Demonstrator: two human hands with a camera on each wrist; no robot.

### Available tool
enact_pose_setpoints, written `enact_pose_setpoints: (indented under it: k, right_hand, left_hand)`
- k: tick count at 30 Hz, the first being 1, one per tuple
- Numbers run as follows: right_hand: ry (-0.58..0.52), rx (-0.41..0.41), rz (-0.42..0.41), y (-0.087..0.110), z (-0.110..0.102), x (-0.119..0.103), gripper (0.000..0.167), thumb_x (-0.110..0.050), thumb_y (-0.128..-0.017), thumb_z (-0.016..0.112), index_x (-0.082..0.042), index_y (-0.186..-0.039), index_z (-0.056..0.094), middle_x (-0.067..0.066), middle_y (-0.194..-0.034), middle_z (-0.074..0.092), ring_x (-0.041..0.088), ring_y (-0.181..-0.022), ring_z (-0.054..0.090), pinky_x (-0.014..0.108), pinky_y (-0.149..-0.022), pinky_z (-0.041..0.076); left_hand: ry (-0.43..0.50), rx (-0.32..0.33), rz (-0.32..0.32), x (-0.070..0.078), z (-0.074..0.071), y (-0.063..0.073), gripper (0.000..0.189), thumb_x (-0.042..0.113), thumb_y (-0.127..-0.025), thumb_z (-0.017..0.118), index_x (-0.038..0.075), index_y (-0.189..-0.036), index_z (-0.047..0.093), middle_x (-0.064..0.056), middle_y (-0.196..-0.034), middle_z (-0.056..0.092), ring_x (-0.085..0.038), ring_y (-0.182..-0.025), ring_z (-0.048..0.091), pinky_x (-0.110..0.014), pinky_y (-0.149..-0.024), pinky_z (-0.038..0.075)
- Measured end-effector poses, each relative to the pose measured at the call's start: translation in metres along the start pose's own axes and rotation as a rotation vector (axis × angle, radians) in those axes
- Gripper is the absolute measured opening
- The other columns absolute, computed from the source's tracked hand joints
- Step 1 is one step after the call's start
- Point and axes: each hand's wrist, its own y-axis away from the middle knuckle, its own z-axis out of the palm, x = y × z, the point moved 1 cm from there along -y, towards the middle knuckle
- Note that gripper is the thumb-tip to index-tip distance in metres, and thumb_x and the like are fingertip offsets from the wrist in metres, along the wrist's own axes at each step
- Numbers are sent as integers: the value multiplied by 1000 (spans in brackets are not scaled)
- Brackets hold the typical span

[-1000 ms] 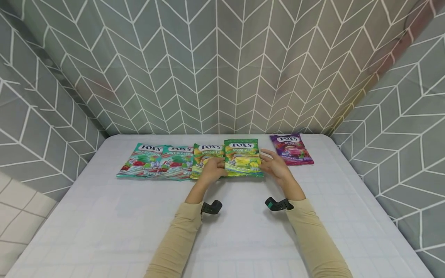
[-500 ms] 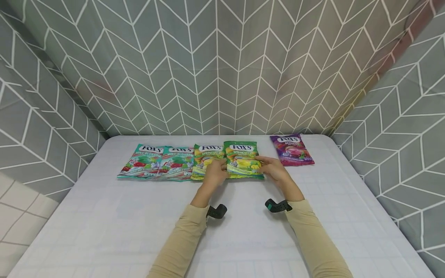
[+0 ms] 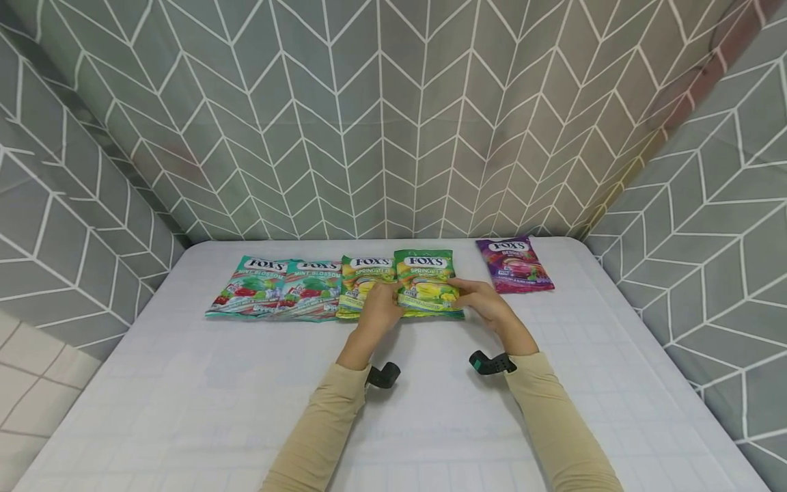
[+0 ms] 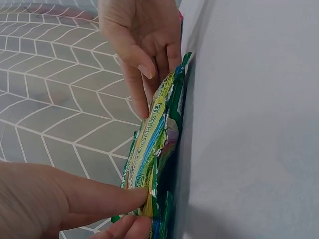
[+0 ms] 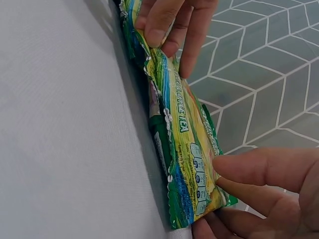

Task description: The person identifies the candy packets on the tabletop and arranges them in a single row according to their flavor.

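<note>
A green-and-yellow Fox's Spring Tea candy bag [image 3: 424, 272] lies face up between my hands near the table's far edge. My left hand [image 3: 376, 316] pinches its left side, thumb on top, as the left wrist view shows. At the opposite side, my right hand [image 3: 488, 306] holds the edge, with the thumb [image 5: 249, 167] on the front and fingers underneath. More green wrapper [image 5: 160, 137] shows beneath this bag in the right wrist view. A second Spring Tea bag [image 3: 356, 283] lies directly to the left, partly covered by my left hand.
Two teal Mint Blossom bags, one outer [image 3: 249, 287] and one inner [image 3: 310, 290], continue the row leftward. A purple Berries bag [image 3: 516, 265] lies apart on the right, slightly tilted. Patterned grey curtain [image 3: 399, 137] surrounds the white table [image 3: 430, 424] at the back and sides.
My right hand has moved left from beside the bag to take its right edge. My left hand has shifted slightly right. The right Spring Tea bag has moved slightly nearer.
</note>
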Motion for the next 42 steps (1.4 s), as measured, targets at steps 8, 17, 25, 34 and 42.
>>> enact_pose_setpoints:
  k: [8, 17, 25, 34, 42]
  right_hand:
    - [16, -26, 4, 3, 0, 0, 60, 3, -87, 56, 2, -145, 39, 23, -154, 24, 40, -141, 16, 57, -112, 6]
    - [39, -58, 5, 4, -2, 2, 65, -1, -86, 58, -1, -148, 36, 22, -157, 17, 39, -143, 11, 58, -112, 5]
    - [-37, -32, 30, 4, -7, 5, 61, -2, -90, 58, -2, -148, 37, 17, -157, 20, 33, -144, 13, 52, -114, 10]
    - [-179, -32, 27, 5, -17, 10, 62, -2, -94, 52, 1, -150, 28, 18, -156, 24, 33, -140, 26, 51, -114, 7]
    - [-193, -104, 29, 12, -29, 5, 56, -4, -98, 49, 6, -149, 26, 23, -153, 27, 34, -139, 29, 42, -111, 25]
  left_hand:
    - [-83, -25, -4, 3, 3, 4, 52, -15, -76, 63, -7, -127, 59, -17, -104, 60, -23, -80, 45, -30, -58, 35]
    - [-128, -32, 4, 4, 5, 4, 53, -15, -76, 62, -6, -128, 59, -25, -126, 55, -24, -79, 45, -29, -53, 34]
    - [-124, -50, 7, 5, 6, 5, 52, -14, -78, 62, -5, -129, 58, -23, -118, 57, -23, -77, 44, -29, -53, 33]
    - [-52, -43, 7, 6, 6, 3, 51, -11, -77, 68, -7, -127, 58, -21, -100, 59, -27, -78, 46, -30, -60, 37]
    - [-48, -16, 49, 19, 4, -10, 47, -4, -81, 70, -8, -126, 59, -24, -102, 61, -26, -75, 52, -32, -58, 42]
